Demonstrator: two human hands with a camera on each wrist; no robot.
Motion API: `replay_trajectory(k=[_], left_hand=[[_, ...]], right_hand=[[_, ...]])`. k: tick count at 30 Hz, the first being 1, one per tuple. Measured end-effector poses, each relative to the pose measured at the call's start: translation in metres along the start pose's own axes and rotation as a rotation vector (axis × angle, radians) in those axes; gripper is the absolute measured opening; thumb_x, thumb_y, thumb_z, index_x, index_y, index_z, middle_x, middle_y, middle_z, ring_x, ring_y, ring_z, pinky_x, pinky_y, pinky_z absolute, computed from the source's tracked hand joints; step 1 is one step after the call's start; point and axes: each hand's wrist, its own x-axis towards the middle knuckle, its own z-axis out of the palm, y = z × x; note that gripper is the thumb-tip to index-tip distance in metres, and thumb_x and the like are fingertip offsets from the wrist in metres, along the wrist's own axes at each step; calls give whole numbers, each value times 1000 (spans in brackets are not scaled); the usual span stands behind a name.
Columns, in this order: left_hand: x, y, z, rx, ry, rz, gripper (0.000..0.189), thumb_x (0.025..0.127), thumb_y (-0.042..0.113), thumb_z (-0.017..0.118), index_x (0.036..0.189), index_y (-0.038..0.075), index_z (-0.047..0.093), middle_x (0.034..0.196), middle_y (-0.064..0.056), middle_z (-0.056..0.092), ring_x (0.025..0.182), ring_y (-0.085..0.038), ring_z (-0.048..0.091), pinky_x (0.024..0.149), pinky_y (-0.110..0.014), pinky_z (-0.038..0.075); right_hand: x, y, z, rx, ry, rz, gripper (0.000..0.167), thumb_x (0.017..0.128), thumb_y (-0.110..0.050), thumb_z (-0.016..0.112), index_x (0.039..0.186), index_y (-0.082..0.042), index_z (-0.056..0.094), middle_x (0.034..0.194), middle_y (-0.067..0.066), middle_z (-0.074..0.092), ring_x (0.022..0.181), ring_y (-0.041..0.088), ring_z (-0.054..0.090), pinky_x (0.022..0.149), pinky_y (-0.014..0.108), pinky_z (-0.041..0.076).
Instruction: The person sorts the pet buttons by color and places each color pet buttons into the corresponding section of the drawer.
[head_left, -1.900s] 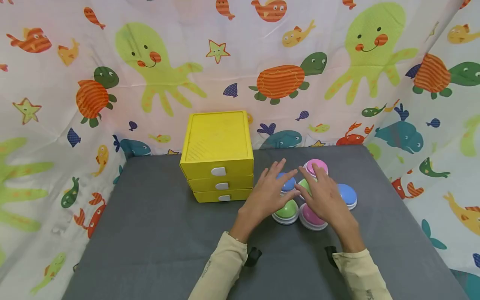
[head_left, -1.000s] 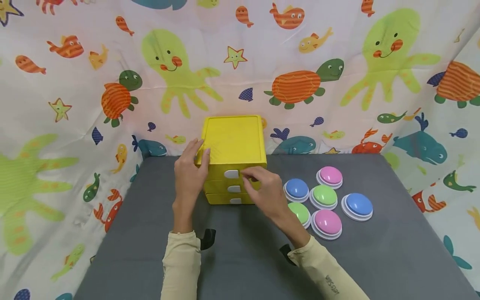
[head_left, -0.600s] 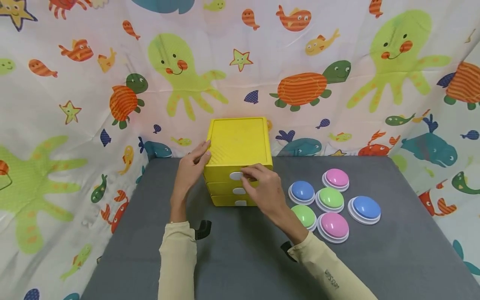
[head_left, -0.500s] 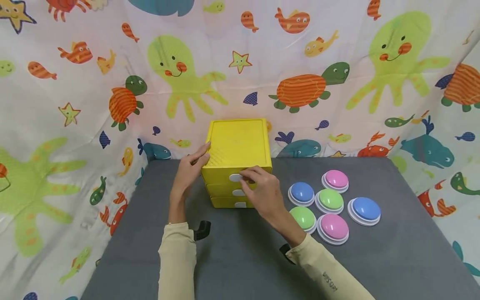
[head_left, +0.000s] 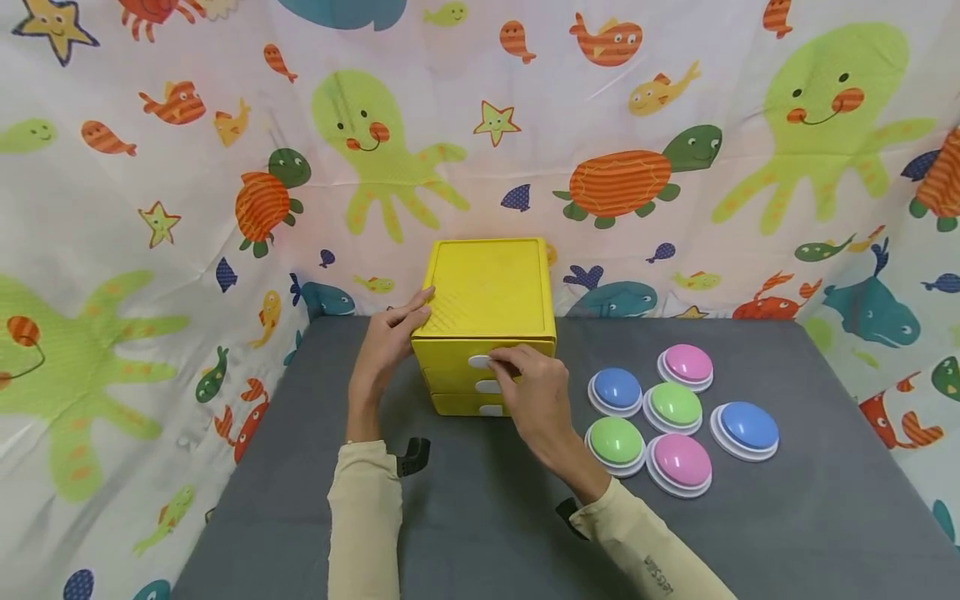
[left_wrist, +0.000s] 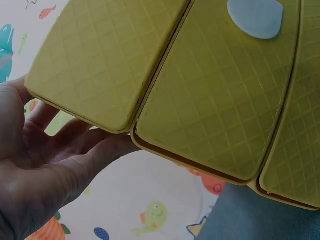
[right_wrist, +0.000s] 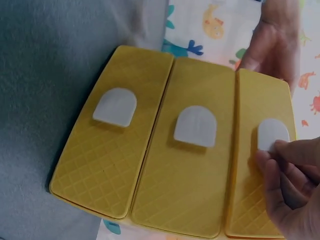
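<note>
A yellow three-drawer box (head_left: 491, 287) stands on the grey table, a white handle on each drawer front. My right hand (head_left: 536, 396) pinches the edge of the top drawer's handle (right_wrist: 272, 132) between thumb and fingertips. A thin dark line shows along the upper edge of that drawer front. Against the box's left side lies my left hand (head_left: 382, 350), its fingers near the upper left edge. In the left wrist view, the fingers (left_wrist: 107, 155) of that hand stretch along the side, partly hidden behind the box. Below, the middle handle (right_wrist: 196, 126) and bottom handle (right_wrist: 116, 106) are untouched.
Several domed buttons on white bases sit right of the box, among them a blue one (head_left: 617, 389), a green one (head_left: 615, 442) and a pink one (head_left: 681, 462). A sea-animal print curtain (head_left: 480, 183) hangs behind and at both sides.
Both hands have moved left from above the buttons to the box; the left now touches its side, the right pinches the top handle. Lately the hands have hardly moved; the view has shifted slightly.
</note>
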Motion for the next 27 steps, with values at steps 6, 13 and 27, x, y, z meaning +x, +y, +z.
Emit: replay_trajectory(k=[6, 13, 27], left_hand=[[1, -2, 0, 47, 10, 22, 47, 107, 38, 59, 149, 17, 59, 163, 10, 48, 160, -7, 30, 98, -36, 58], [2, -5, 1, 27, 25, 31, 50, 105, 39, 62, 149, 15, 59, 161, 9, 51, 158, -11, 35, 122, -57, 40], [1, -10, 1, 84, 53, 77, 48, 106, 40, 60, 144, 10, 64, 159, 7, 55, 157, -12, 38, 109, -56, 52]], right_hand=[[-15, -11, -11, -35, -29, -24, 12, 85, -4, 85, 97, -4, 83, 88, 8, 81, 74, 17, 76, 68, 30, 63], [-35, -24, -22, -53, -57, -26, 16, 82, -6, 88, 97, -6, 83, 89, 5, 81, 78, 16, 77, 74, 30, 65], [-57, -42, -38, -80, -108, -85, 16, 78, -7, 91, 92, -11, 84, 85, -1, 80, 79, 12, 78, 76, 27, 64]])
